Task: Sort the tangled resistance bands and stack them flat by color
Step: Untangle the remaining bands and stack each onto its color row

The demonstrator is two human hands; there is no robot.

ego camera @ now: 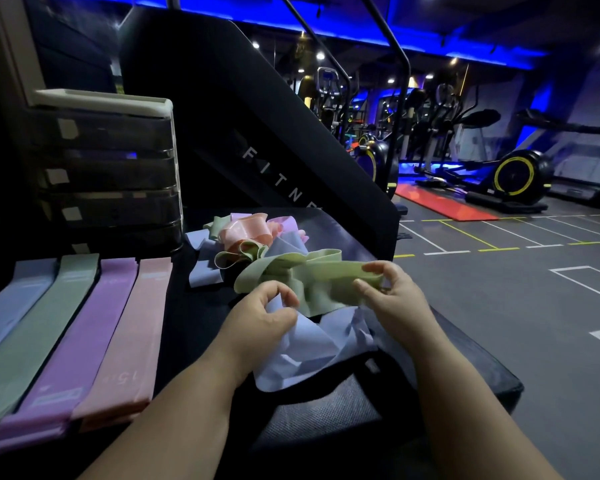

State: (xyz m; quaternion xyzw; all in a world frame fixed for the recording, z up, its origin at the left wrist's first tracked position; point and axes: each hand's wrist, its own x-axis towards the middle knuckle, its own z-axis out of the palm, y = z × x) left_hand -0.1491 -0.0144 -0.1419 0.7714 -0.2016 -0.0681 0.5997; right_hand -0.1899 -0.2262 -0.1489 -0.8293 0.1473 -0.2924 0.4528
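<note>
My right hand (390, 296) pinches one end of a light green band (321, 277) that stretches leftward above the black surface. My left hand (260, 315) has curled fingers on a pale blue band (312, 344) bunched beneath both hands, close to the green band's other end. Behind them lies a tangled heap of bands (250, 237) in pink, green, lilac and blue. On the left, four flat stacks lie side by side: blue (13, 306), green (42, 327), purple (90, 337) and pink (129, 341).
A dark drawer unit (108, 168) stands behind the stacks. A black slanted machine panel (257, 133) rises beyond the heap. The black surface's edge (482, 358) drops to the gym floor (516, 289) on the right, with exercise bikes (513, 174) far back.
</note>
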